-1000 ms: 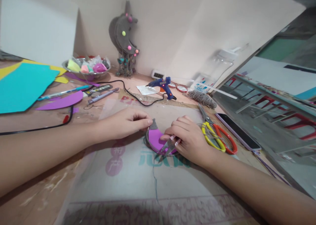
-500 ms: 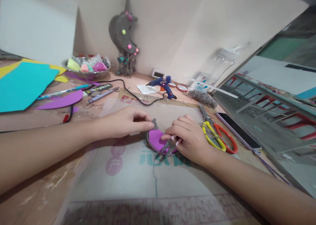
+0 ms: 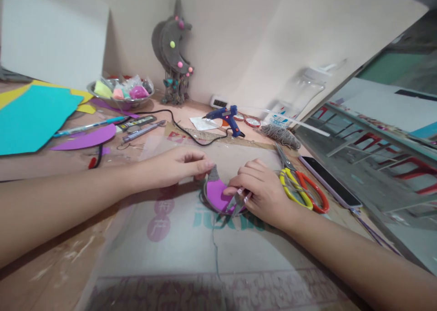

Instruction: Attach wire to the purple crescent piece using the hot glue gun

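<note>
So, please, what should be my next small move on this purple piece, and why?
Probably work the grey wrap a little further down the purple piece: only its upper tip looks wrapped, and the face below shows purple. The left hand is at that tip; the right hand, gripping a metal tool, is at the lower part.

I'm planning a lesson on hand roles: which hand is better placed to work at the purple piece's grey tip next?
Probably the left hand: its fingertips are at the grey tip, while the right hand holds a metal tool over the purple piece.
</note>
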Demonstrator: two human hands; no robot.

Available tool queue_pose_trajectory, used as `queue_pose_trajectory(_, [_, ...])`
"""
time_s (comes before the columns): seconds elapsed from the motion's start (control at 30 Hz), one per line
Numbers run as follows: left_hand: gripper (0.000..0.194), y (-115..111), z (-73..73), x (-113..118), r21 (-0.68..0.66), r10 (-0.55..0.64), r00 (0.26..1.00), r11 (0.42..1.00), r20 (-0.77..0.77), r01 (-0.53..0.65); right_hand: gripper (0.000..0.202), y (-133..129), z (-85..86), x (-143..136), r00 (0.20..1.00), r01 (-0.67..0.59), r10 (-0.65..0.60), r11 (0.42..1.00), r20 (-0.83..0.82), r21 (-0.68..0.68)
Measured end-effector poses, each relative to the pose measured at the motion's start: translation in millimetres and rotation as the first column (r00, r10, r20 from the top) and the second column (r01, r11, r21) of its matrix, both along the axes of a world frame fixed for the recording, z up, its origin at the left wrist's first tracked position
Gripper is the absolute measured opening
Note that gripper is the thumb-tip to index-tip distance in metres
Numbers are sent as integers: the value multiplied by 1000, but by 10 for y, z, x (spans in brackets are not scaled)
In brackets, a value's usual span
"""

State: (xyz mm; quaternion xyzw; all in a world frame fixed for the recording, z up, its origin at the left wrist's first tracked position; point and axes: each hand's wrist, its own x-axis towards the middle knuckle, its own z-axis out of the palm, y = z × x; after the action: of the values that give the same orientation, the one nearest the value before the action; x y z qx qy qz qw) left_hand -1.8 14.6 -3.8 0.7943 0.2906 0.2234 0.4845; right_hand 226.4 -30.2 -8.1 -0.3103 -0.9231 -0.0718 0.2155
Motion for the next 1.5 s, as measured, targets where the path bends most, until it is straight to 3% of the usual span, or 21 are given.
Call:
queue_pose_trajectory(0.13, [24, -1, 6, 0, -23, -14, 1000, 1000, -22, 14, 15, -9, -6, -11, 1000, -16, 16, 1000, 9, -8])
queue_pose_trajectory(0.37, [22, -36, 11, 16, 1, -2, 1000, 1000, -9, 2, 32, -81, 71, -11, 989, 109, -120, 987, -87, -115])
queue_pose_trajectory(0.63, [22, -44, 20, 29, 46, 17, 999, 999, -42, -15, 48, -67, 49, -6, 991, 131, -131, 987, 13, -92])
queue_pose_trajectory(0.87, [22, -47, 8, 29, 55, 26, 999, 998, -38, -24, 28, -52, 56, -15, 992, 120, -120, 993, 36, -9])
queue_pose_trajectory(1.5, [21, -54, 15, 16, 43, 15, 999, 999, -33, -13, 25, -42, 72, -29, 987, 137, -138, 990, 79, 14])
